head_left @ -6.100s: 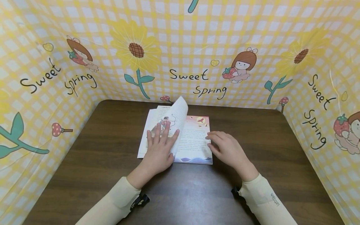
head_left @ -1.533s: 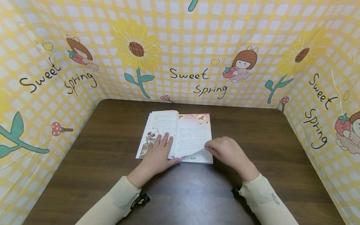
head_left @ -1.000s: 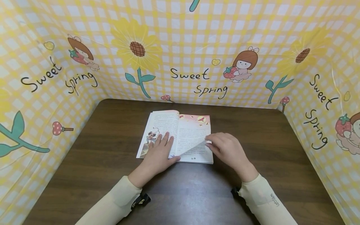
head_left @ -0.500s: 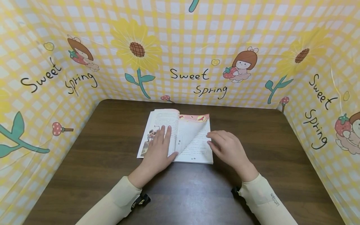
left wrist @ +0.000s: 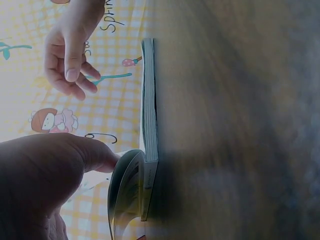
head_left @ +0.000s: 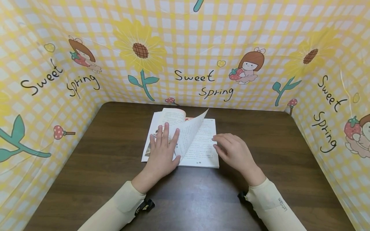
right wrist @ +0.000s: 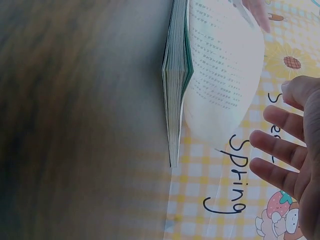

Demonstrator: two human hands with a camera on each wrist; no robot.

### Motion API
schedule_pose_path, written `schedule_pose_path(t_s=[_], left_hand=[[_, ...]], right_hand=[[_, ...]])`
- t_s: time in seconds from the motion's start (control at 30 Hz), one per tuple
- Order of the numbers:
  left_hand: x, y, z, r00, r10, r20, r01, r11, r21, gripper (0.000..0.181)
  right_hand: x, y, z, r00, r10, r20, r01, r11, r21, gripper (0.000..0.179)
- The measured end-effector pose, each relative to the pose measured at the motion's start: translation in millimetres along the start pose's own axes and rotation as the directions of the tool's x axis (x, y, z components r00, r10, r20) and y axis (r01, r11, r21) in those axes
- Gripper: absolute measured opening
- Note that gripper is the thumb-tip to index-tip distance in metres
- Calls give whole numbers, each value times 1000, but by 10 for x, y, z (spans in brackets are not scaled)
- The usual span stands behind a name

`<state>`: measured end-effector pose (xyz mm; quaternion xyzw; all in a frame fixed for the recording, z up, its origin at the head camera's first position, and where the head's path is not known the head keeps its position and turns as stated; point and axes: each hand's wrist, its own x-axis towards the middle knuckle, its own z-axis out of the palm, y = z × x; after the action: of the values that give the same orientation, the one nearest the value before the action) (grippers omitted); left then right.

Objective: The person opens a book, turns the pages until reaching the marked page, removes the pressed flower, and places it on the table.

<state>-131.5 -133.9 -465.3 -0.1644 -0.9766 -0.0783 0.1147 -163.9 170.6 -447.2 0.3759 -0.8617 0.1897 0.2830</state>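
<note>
An open book (head_left: pixel 202 144) lies on the dark wooden table, its pages printed with small text and a picture on the left side. One page (head_left: pixel 190 131) stands lifted and curved between the two halves, its far corner pointing up. My left hand (head_left: pixel 162 152) rests with spread fingers on the left-hand pages, thumb near the spine. In the left wrist view those left pages (left wrist: pixel 125 185) bow up under the thumb. Beside the book's right edge hovers my right hand (head_left: pixel 232 152), fingers loosely bent and holding nothing. The right wrist view shows its fingers (right wrist: pixel 280 145) apart from the raised page (right wrist: pixel 220 75).
The brown wooden table (head_left: pixel 101 179) extends around the book. A yellow checked cloth (head_left: pixel 196 41) with flowers and lettering encloses the back and both sides. Dark wrist devices (head_left: pixel 144 207) sit at the cream sleeves (head_left: pixel 121 202).
The right hand has let go of the page corner it lifted. That page has swung up and leftward toward the left hand, whose fingers have spread wider.
</note>
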Motion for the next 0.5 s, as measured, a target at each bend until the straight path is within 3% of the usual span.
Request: schedule_pose_path(t_s=[0.23, 0.5], left_hand=[[-13, -7, -13, 1000, 12, -23, -11, 998, 67, 107], [-3, -10, -1, 1000, 11, 13, -13, 995, 97, 98]], right_hand=[[12, -15, -17, 1000, 11, 21, -11, 1000, -8, 25], [9, -7, -19, 998, 30, 48, -30, 1000, -9, 24]])
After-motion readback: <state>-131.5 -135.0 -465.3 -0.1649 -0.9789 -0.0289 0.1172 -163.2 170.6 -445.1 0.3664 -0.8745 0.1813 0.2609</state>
